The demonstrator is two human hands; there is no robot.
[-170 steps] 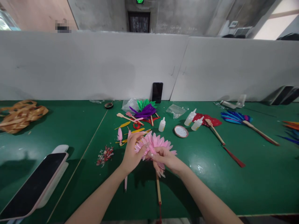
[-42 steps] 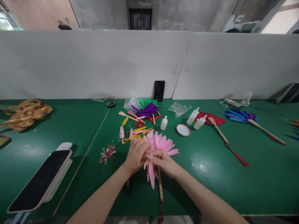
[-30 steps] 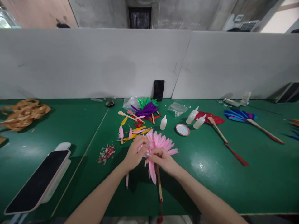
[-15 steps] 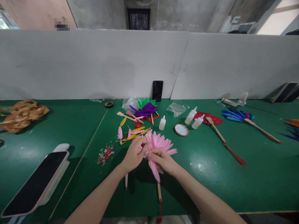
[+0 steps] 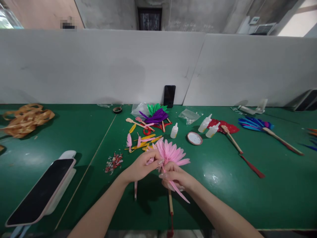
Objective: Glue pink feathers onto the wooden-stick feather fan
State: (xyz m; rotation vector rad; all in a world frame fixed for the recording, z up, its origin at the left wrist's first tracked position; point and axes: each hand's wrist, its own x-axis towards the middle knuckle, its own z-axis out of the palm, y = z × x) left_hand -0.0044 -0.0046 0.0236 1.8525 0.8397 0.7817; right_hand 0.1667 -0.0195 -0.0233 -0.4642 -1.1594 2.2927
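Observation:
A pink feather fan (image 5: 174, 152) is in front of me, its feathers spread away from me. Its wooden handle (image 5: 170, 202) points towards me and ends in a red tassel. One loose pink feather (image 5: 178, 191) slants down to the right, out of my right hand (image 5: 177, 176), whose fingers are closed round it. My left hand (image 5: 146, 164) pinches the thin upper end of that same feather, close to the fan's centre. Both hands hide the lower part of the fan. A narrow pink strip (image 5: 135, 190) shows below my left wrist.
Yellow feathers (image 5: 146, 141) and chips (image 5: 114, 163) lie left of the fan. Beyond are a purple feather fan (image 5: 155, 116), a glue bottle (image 5: 174, 131), a round lid (image 5: 194, 138) and a standing phone (image 5: 169, 96). A red fan (image 5: 231, 125) and blue fan (image 5: 255, 124) lie right.
The loose feather has swung from pointing nearly straight down to slanting right. My right hand has turned and lowered, and my left fingers have shifted slightly down. The whole view has moved a little.

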